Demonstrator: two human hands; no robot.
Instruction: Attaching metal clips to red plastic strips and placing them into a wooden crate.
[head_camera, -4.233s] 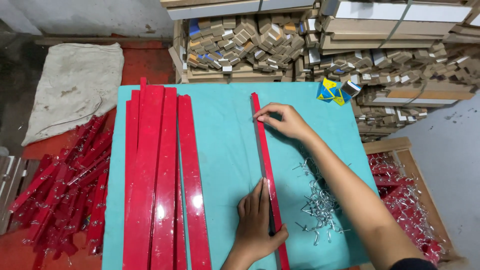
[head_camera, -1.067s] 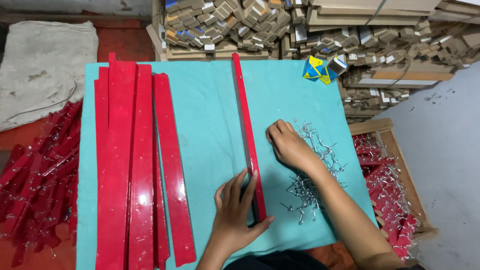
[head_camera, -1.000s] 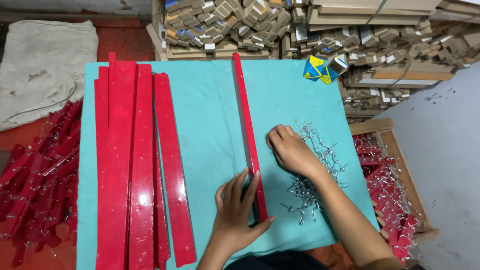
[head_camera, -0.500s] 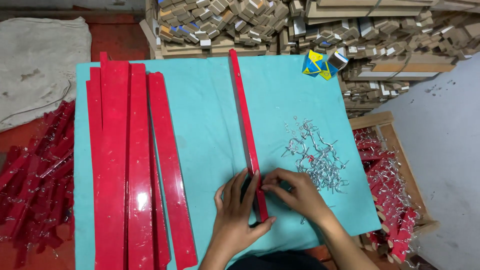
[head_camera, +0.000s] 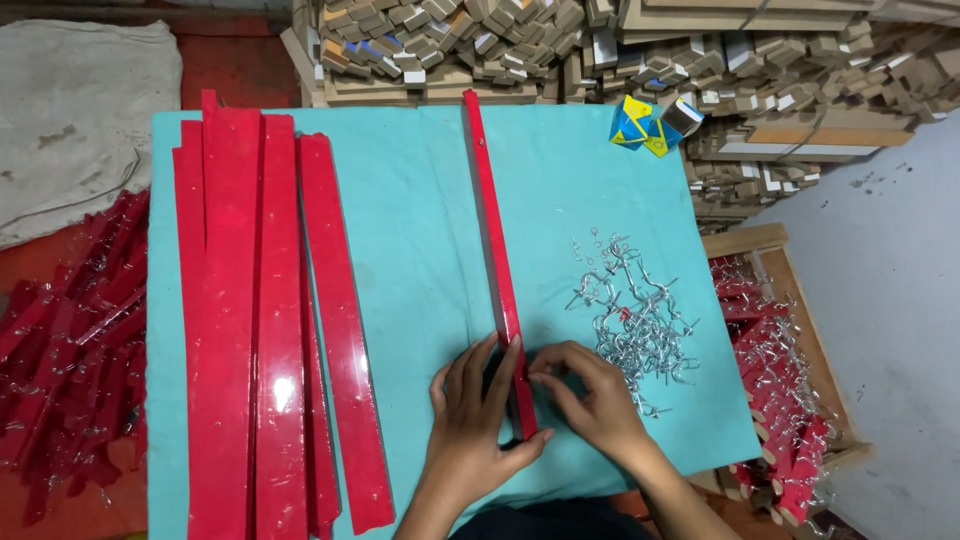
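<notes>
Flat on the near end of a long, narrow, glossy red plastic strip (head_camera: 497, 270), the left hand (head_camera: 478, 415) presses down with spread fingers, pinning it to the turquoise cloth-covered table (head_camera: 420, 250) rather than closing around it. Just to the right of that hold, the right hand (head_camera: 590, 400) has thumb and fingertips pinched together against the strip's edge; whether a small metal piece sits between them cannot be told.

Further right of the hands lies a loose heap of small silver wire hooks (head_camera: 635, 310), within easy reach. From the held end the strip runs straight away to the table's far edge.

Judging progress: no hook shows along the visible length of this strip, so the work on it looks to be at its start. Well to the left of the hold, a stack of wider red glossy strips (head_camera: 265, 320) lies side by side, apparently untouched. Beyond the table's right edge, a wooden crate (head_camera: 770, 245) holds red pieces carrying silver hooks, seemingly finished ones.
</notes>
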